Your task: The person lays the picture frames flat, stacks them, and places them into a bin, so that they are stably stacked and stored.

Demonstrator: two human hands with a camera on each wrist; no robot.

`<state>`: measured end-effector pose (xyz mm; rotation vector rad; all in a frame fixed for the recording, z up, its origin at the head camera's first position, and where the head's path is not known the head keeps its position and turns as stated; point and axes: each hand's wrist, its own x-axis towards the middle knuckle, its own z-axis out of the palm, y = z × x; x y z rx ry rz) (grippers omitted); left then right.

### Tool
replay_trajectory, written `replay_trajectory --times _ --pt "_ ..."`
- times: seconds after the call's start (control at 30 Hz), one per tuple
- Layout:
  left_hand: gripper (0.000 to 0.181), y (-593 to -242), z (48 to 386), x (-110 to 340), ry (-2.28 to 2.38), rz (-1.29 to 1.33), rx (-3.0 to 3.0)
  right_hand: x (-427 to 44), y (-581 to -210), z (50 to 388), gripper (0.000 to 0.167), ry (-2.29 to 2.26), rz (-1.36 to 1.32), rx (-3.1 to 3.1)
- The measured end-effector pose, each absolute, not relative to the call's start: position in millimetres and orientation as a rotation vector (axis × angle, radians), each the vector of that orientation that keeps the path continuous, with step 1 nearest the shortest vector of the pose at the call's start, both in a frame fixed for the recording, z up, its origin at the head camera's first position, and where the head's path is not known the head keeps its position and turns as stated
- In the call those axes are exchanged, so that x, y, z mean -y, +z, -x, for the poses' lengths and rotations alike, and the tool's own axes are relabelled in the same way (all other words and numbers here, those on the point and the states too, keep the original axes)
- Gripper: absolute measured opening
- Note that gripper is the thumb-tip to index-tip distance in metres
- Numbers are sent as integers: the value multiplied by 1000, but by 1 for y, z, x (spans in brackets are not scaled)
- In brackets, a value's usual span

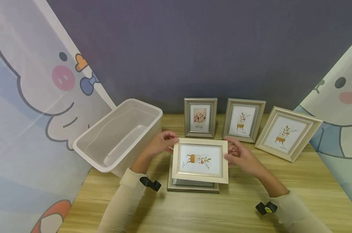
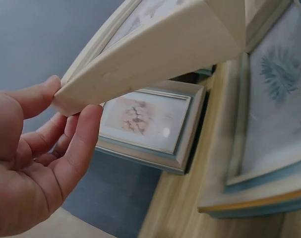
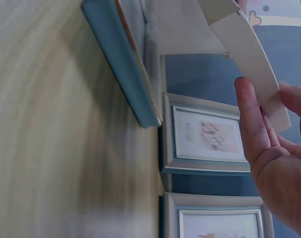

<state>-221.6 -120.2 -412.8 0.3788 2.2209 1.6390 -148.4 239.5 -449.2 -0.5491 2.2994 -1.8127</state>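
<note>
pinched frame [image 1: 201, 160], leaf print [image 2: 281, 73] left-wrist only

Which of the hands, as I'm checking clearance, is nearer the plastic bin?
Left: the left hand is just right of the plastic bin; the right hand is farther, across the held picture frame.

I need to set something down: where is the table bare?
Bare: the front of the table, between the left sleeve and right sleeve; also at right, between that sleeve and the rightmost standing frame. Crowded: the middle, where the cream frame is held over a darker frame; the back, with the left frame and middle frame; the left, taken by the bin.
</note>
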Motion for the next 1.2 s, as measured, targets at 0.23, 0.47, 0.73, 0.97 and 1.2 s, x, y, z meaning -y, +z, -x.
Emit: replay_trajectory --times 0.23,0.47,0.73,0.97,1.2 --pt "27 -429 218 125 1618 -271 -2183 -229 -463 148 69 -1794 427 -2270" --pt "24 -440 214 129 1594 -167 -2165 -223 -469 147 69 -1730 337 -2274" --pt "22 -452 212 129 1519 -95 -2152 -219 -480 145 68 -1714 273 -2184" --pt "23 -462 210 130 1497 -77 -2153 -214 -483 143 70 -1675 256 -2196" --pt "20 -471 210 133 1519 -81 -2159 -209 -486 143 71 -1650 212 -2199"
